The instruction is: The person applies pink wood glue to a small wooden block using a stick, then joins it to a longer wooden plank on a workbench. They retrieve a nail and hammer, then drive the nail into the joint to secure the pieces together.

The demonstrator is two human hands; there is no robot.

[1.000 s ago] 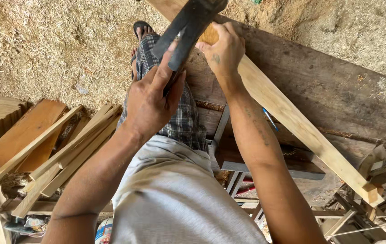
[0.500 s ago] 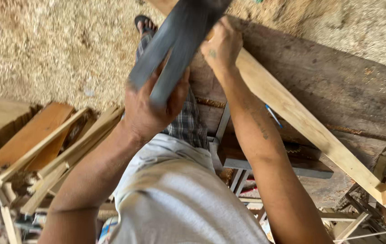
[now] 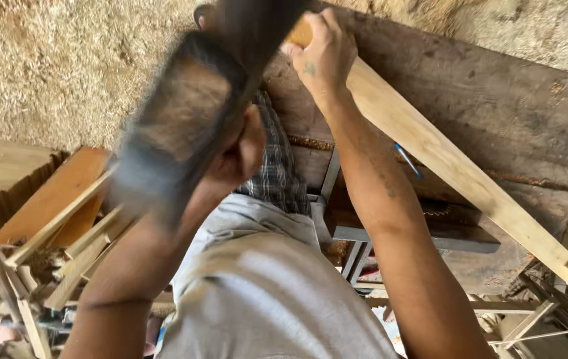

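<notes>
My left hand (image 3: 234, 156) grips the handle of a dark, broad-bladed chopping tool (image 3: 184, 113), raised close to the camera and blurred. My right hand (image 3: 320, 53) presses down on the far end of a long pale wooden batten (image 3: 456, 173), which lies slanted across a dark, worn wooden workbench (image 3: 496, 86). The blade hangs above and to the left of the right hand. My checked trouser leg (image 3: 277, 173) and grey shirt fill the lower middle.
Sawdust and shavings (image 3: 64, 66) cover the floor at upper left. A heap of wood strips and an orange-brown board (image 3: 58, 199) lie at the left. A blue pen (image 3: 407, 159) rests on the bench. More offcuts (image 3: 563, 306) sit at lower right.
The chopping tool has swung up from beside the batten's end towards the camera, growing large and blurred. The right hand stays on the batten's end.
</notes>
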